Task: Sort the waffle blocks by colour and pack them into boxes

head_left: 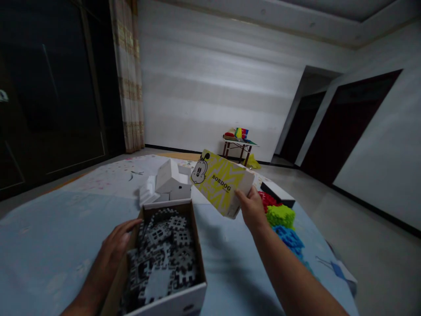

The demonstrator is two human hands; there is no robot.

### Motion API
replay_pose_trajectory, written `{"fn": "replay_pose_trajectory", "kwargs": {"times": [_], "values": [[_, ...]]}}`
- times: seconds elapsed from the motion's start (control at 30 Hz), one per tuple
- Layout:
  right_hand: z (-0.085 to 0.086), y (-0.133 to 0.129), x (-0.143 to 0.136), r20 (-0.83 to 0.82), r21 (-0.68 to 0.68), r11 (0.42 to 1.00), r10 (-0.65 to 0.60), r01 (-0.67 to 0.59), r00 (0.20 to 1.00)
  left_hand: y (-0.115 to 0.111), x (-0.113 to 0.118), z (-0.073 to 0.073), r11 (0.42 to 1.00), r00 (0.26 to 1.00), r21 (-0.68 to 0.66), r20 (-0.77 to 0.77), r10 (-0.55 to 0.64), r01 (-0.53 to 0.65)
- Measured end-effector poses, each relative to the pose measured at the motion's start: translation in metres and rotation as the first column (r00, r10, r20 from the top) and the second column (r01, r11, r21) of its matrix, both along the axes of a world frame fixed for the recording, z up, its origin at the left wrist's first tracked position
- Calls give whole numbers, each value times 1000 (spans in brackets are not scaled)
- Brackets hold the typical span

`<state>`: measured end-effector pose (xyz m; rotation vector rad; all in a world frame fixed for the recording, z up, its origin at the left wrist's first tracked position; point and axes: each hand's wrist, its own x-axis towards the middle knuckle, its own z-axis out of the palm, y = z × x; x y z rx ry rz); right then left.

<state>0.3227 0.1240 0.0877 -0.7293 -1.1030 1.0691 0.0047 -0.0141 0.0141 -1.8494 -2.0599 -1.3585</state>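
Observation:
My right hand (pixel 253 208) grips the right end of a yellow and white cardboard box (pixel 222 182) printed with a cartoon dog face and the word BOBDOG. It holds this box tilted above the bed-like surface. Nearer to me is an open-topped cardboard box (pixel 199 254), filled with grey interlocking plastic blocks (pixel 164 254), some of them gear-shaped or window-shaped. My left hand (pixel 118 243) is at that box's left wall, its fingertips at the rim near the far corner; part of the fingers is hidden.
White boxes (pixel 171 177) stand beyond the open box. At the right lie piles of red (pixel 267 199), green (pixel 281 216) and blue blocks (pixel 289 239), with a black-and-white box (pixel 279 193) behind. A pale blue cloth (pixel 59 237) covers the surface. A small table (pixel 238 142) stands by the wall.

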Motion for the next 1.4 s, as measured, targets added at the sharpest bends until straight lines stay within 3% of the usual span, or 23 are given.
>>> {"fn": "replay_pose_trajectory", "kwargs": {"times": [0.13,0.3,0.47,0.63,0.83,1.0,1.13,1.27,1.4], "values": [[-18,-34,-1,-214,-38,997,53,-62,975,-4,-5,0,992,986,-20,117,-122,125],[-37,-54,10,-201,-246,923,252,-297,947,-3,-9,4,986,978,-80,161,-133,147],[-41,-44,31,-41,-259,964,58,-66,998,-6,-12,25,958,969,-240,227,-101,156],[-36,-34,37,310,-204,979,85,-21,947,-21,-5,49,877,957,-446,287,-49,179],[-22,-20,35,383,-159,987,81,-20,920,-34,2,58,854,929,-445,352,-109,269],[-29,-12,36,373,-234,965,200,-117,906,-31,8,62,806,824,-361,507,-252,469],[-28,-15,43,356,-133,990,9,42,934,-13,7,64,787,786,-339,552,-277,515],[-13,-25,53,299,10,976,-211,218,931,19,2,69,789,796,-328,522,-307,520],[-1,-34,55,193,81,961,-276,265,942,44,15,82,743,812,-370,427,-398,558]]}}
